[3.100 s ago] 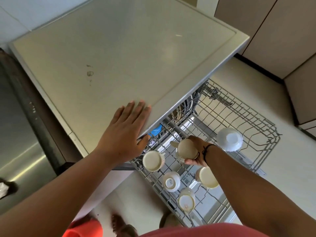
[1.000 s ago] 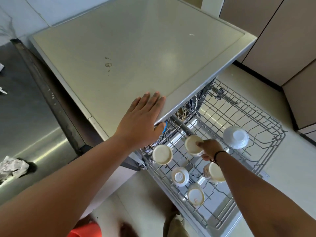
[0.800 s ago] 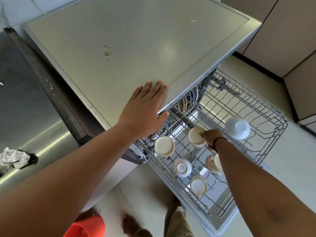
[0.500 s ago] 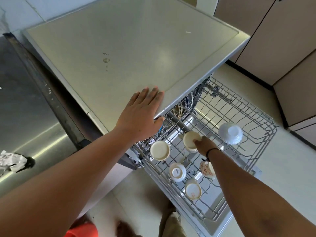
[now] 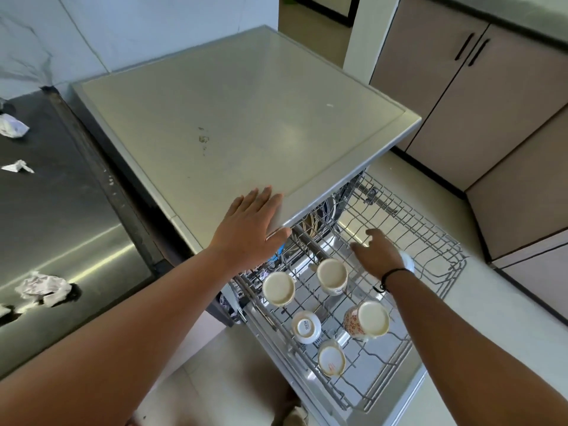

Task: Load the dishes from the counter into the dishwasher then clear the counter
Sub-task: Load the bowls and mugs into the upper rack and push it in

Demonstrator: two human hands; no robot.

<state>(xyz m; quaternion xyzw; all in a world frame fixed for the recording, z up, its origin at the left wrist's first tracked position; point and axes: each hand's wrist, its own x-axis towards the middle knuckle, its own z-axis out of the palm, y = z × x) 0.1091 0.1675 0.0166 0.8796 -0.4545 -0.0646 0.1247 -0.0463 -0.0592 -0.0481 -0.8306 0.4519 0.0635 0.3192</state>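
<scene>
While the left hand (image 5: pixel 250 229) lies flat with straight fingers on the front corner of the dishwasher's top surface (image 5: pixel 246 118), thumb hooked over the edge, the right hand (image 5: pixel 376 252) hovers over the pulled-out wire rack (image 5: pixel 430 229) at lower right of the frame, its grip loose and spread, holding nothing. A black band circles that wrist. Just behind the right hand, a white bowl (image 5: pixel 407 261) is mostly hidden by it. Left of the hand, an upside-down cup (image 5: pixel 332 275) stands in the rack, with a second cup (image 5: pixel 278 288) further left. Below them sit a small white bowl (image 5: pixel 305 326), a patterned cup (image 5: pixel 367 319) tilted on the tines, and another upturned cup (image 5: pixel 331 357) nearest the bottom of the frame. Plates (image 5: pixel 316 218) stand on edge deeper inside, under the top's edge. At far left, crumpled paper (image 5: pixel 43 287) lies on a dark steel counter (image 5: pixel 61 210), with more scraps (image 5: pixel 12 126) toward the upper left. Brown cabinet doors (image 5: pixel 461 87) fill the upper right.
</scene>
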